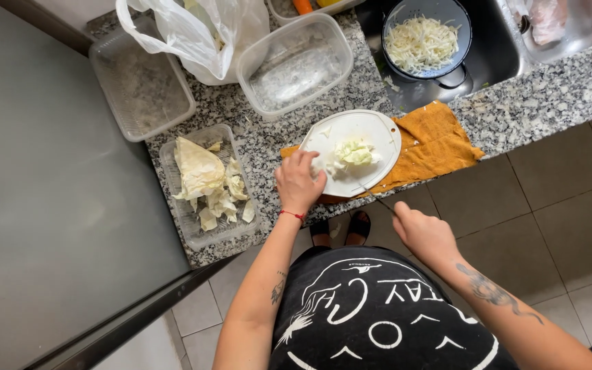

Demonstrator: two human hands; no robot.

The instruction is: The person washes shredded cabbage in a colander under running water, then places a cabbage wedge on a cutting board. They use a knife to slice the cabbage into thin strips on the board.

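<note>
The left hand (299,181) rests curled at the near-left rim of the white cutting board (371,133), fingertips touching the pale cabbage piece (352,153) lying mid-board. The right hand (423,233) hangs off the counter edge over the tiled floor, closed around a thin knife (382,201) whose blade reaches toward the board's near edge. The board sits on an orange cloth (433,140) that overhangs the granite counter (549,96). To the left, a clear tray of cabbage leaves (203,181); behind, an empty tub (294,65); in the sink, a colander of shredded cabbage (421,41).
</note>
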